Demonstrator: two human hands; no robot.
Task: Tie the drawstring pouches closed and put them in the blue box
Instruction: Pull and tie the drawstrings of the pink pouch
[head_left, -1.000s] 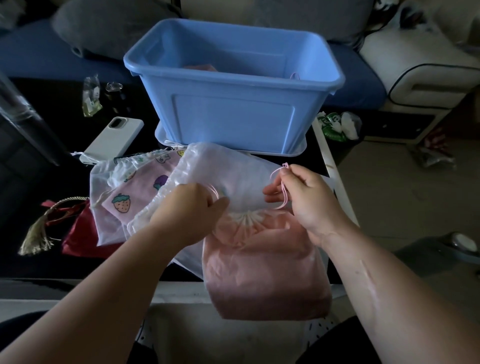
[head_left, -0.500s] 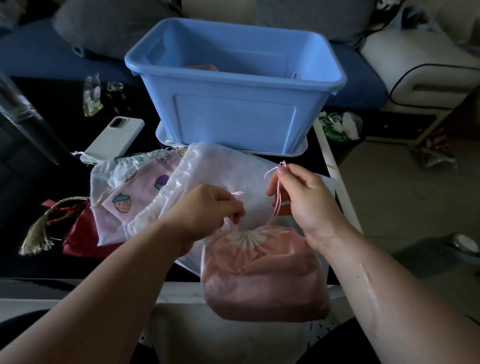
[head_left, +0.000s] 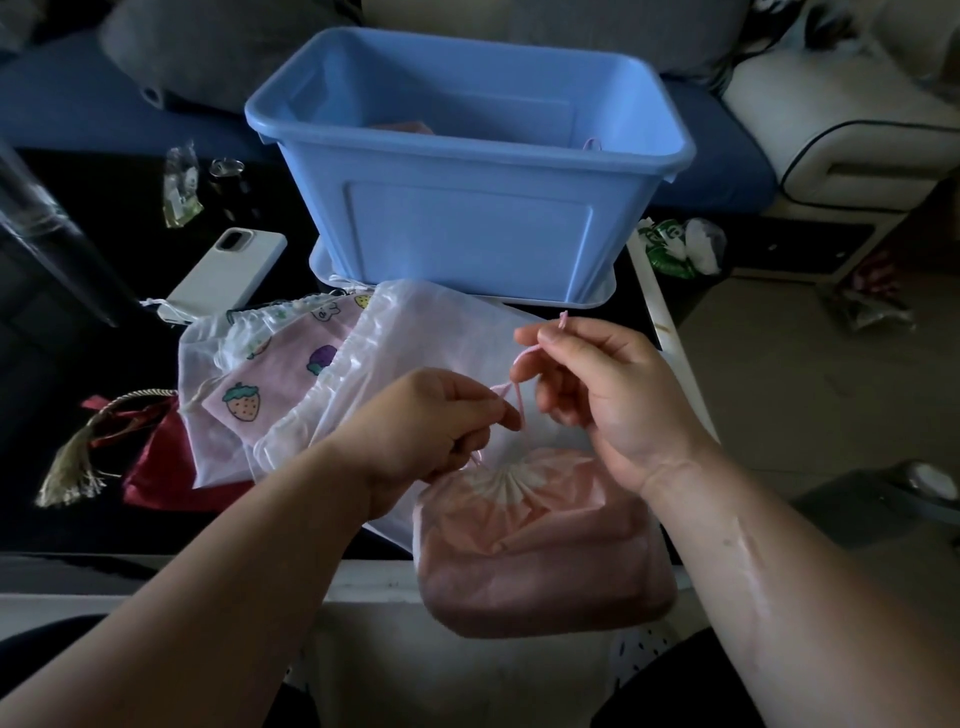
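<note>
A pink drawstring pouch (head_left: 540, 566) hangs over the table's near edge, its mouth gathered shut into a white pleated fan. My left hand (head_left: 431, 426) pinches one pink cord just above the gathered mouth. My right hand (head_left: 597, 395) pinches the other cord end higher up, and the two cords cross between my hands. Behind them stands the blue box (head_left: 467, 218) with something pink inside. A white sheer pouch (head_left: 415, 332), a strawberry-print pouch (head_left: 270, 379) and a red pouch (head_left: 156, 467) with a gold tassel lie on the table to the left.
A white phone (head_left: 228, 275) lies left of the box on the black table (head_left: 78, 322). A small plastic packet (head_left: 179, 187) sits farther back. Crumpled green and white wrappers (head_left: 675, 244) lie at the table's right edge. A sofa runs behind.
The pouch mouth has drawn fully shut. My left hand moved right toward the pouch top, and my right hand lifted its cord higher, so the cords now cross.
</note>
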